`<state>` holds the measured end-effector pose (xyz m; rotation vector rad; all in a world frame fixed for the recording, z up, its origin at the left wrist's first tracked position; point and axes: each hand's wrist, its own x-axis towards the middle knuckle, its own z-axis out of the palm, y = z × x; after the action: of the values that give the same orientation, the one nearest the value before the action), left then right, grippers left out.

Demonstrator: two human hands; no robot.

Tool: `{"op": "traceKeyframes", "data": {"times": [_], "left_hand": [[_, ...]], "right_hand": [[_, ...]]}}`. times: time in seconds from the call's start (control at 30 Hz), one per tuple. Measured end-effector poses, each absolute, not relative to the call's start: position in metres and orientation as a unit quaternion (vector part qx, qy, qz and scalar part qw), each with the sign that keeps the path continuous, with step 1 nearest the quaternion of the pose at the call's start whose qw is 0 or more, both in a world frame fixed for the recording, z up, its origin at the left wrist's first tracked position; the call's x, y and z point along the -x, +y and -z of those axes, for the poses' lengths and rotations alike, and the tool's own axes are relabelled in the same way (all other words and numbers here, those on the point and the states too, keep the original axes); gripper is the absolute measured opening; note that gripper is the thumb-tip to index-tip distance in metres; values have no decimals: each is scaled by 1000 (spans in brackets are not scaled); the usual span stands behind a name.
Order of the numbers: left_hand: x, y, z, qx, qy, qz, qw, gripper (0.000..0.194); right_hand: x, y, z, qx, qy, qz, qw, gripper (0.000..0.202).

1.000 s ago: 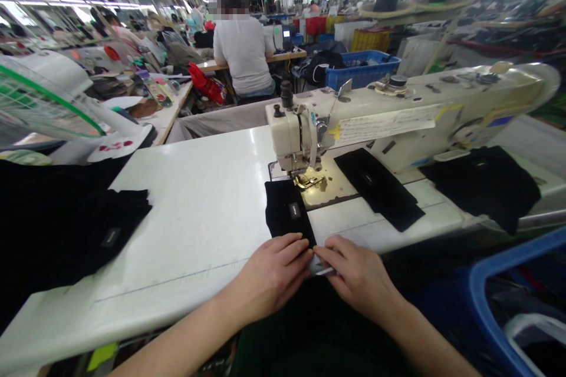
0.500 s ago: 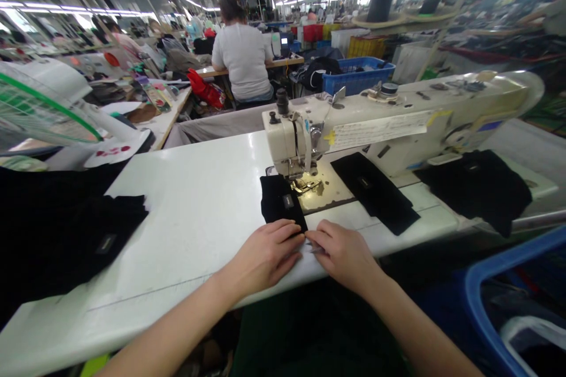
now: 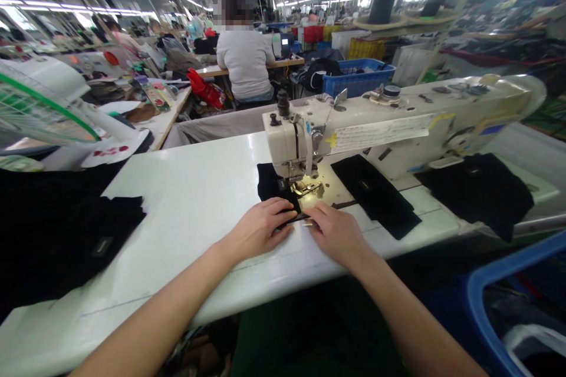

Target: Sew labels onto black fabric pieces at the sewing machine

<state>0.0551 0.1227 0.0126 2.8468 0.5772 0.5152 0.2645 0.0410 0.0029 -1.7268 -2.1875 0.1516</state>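
**K:** Head view only. Landmark = sewing machine (image 3: 389,123), cream, sitting on the white table (image 3: 194,212).

**M:** Hands?

**K:** Left hand (image 3: 260,228) is just in front of the machine's needle end, palm down, fingers flat and spread on a small black fabric piece (image 3: 270,184). Pressing it, not clenched around it. Right hand (image 3: 336,234) is beside it, also in front of the needle end, fingertips down on the near edge of the same piece. Looks like a light pinch at that edge, but I can't tell for sure. The two hands' fingertips are nearly touching.

**M:** Where's the piece relative to the machine?

**K:** Far end is under the head at the presser foot (image 3: 305,187), near end under both hands. Lies flat on the table.

**M:** Anything else around?

**K:** Second black piece (image 3: 375,194) flat on the bed, to the right of the needle, under the machine arm. Third, larger black piece (image 3: 480,191) further right, by the handwheel end. Stack of black fabric (image 3: 66,230) well to the left of the machine, at the table's left edge. Blue bin (image 3: 480,294) in front of the machine's right end, below table level. Behind the machine: another person (image 3: 245,62) seated with back to camera, and a blue crate (image 3: 358,76).
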Motion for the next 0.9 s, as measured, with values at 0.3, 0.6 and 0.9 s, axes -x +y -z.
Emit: {"op": "traceKeyframes", "data": {"times": [0.3,0.6,0.9], "left_hand": [[-58,153,-13,-960,202,-179,76,29],[-62,173,-12,-954,215,-196,77,27],[-62,177,-8,-950,212,-214,77,28]], "right_hand": [[-294,29,-2,648,-728,12,226,25],[-333,20,-3,734,-631,71,240,26],[-346,31,-9,829,-543,19,135,32]]}}
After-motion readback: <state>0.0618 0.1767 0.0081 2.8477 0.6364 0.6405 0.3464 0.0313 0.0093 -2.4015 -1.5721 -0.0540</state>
